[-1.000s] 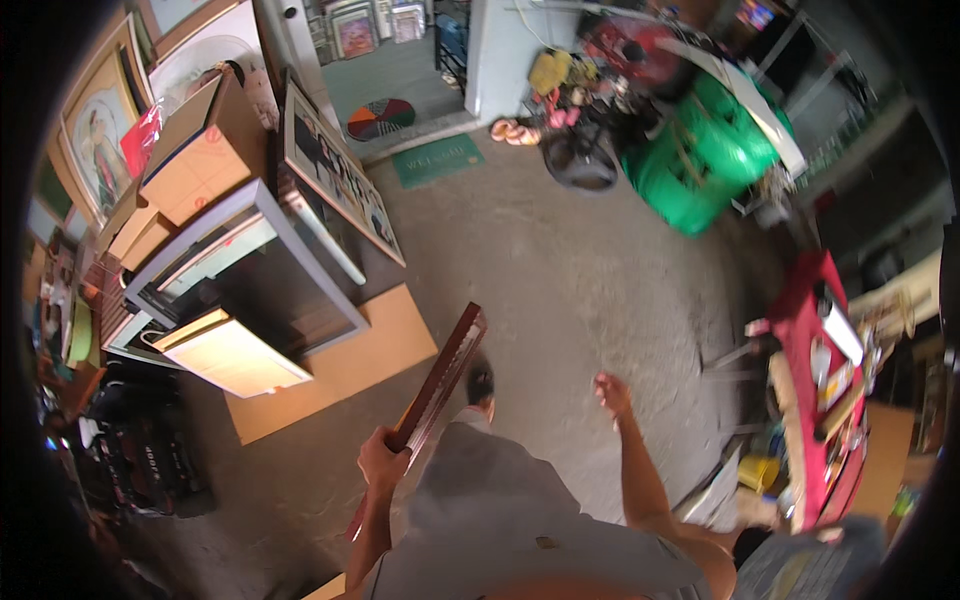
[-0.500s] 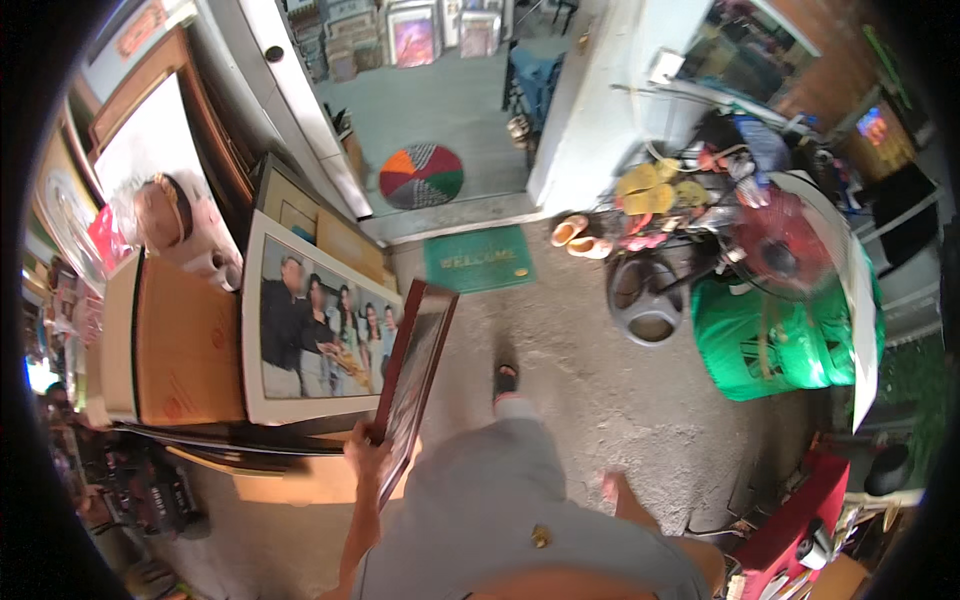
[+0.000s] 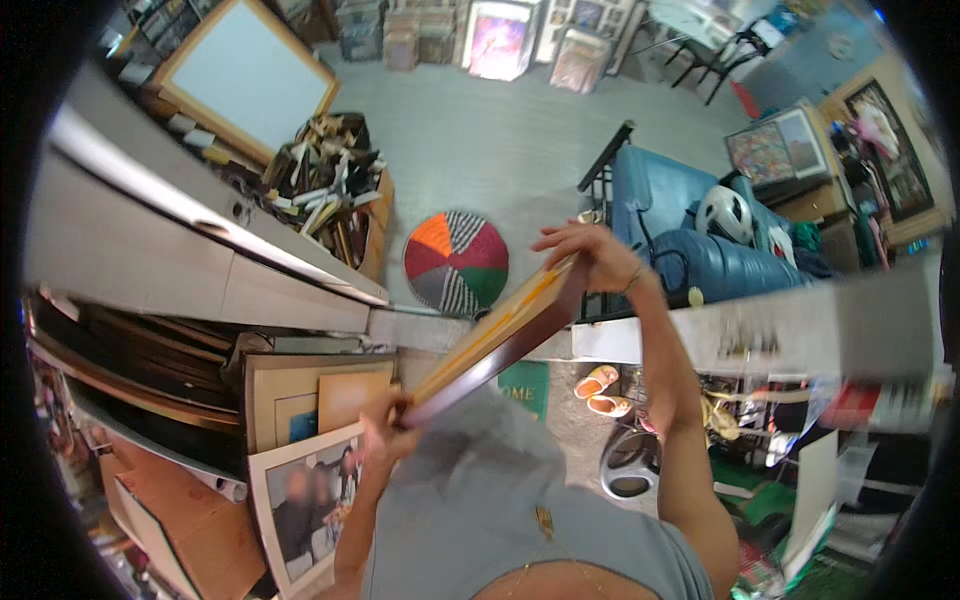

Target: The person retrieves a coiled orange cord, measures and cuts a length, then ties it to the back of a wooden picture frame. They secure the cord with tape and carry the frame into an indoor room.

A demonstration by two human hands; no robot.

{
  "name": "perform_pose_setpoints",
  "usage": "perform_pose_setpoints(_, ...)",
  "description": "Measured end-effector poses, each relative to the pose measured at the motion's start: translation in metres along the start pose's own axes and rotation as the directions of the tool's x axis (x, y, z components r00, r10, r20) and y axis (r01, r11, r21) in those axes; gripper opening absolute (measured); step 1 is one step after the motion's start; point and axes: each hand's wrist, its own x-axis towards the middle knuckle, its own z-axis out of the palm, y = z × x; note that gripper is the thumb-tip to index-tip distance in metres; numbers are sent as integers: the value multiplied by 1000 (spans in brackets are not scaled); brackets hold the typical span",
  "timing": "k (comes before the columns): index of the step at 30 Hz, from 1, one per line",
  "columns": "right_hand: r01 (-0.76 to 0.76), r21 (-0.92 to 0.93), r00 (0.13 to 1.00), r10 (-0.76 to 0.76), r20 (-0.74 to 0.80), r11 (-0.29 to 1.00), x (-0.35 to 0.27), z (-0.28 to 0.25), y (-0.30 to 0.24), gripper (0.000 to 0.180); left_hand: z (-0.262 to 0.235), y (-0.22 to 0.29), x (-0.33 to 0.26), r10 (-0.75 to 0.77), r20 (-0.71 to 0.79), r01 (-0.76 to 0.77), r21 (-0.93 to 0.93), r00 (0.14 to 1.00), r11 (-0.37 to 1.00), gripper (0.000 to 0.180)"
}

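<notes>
Shelving [image 3: 180,260] with pale drawer fronts runs along the left side, and dark frames are stacked in the shadow beneath it. Below that, a large group photograph [image 3: 300,500] leans against brown cardboard sheets [image 3: 190,530], with a tan-framed picture [image 3: 320,395] just behind it. Higher up, a big framed board [image 3: 245,75] with a pale blue face lies on the floor near a bin [image 3: 335,190] crammed with frame offcuts.

The left hand [image 3: 385,430] is closed around the lower end of a dark wooden picture frame [image 3: 495,340], fingers wrapped over its corner, just above the person's grey shirt [image 3: 480,510]. The frame slants up to the right, seen almost edge-on, its yellowish face turned upward. Behind it on the grey floor lies a round striped mat [image 3: 455,262] in orange, red, green and white.

The right hand [image 3: 590,255] grips the upper end of the frame, fingers curled over the top edge, with the forearm rising from the lower right. Beyond that hand stands a blue padded seat [image 3: 690,230] with a white helmet [image 3: 722,212] on it. A green doormat [image 3: 525,385] and a pair of pale orange slippers [image 3: 598,385] lie on the floor under the frame. More framed pictures [image 3: 500,40] lean along the far wall at the top.
</notes>
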Motion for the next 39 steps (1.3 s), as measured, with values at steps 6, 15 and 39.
perform_pose_setpoints(6,43,47,982,-34,-184,998,113,-185,102,34,40,46,266,240,4,-240,63,971,969,30)
perform_pose_setpoints(15,-72,-102,946,35,-322,992,279,-296,295,21,134,-37,674,135,132,-115,-148,982,982,10)
perform_pose_setpoints(39,-934,266,-98,545,-833,239,137,-660,808,15,800,30,1391,-57,840,-177,179,540,968,72)
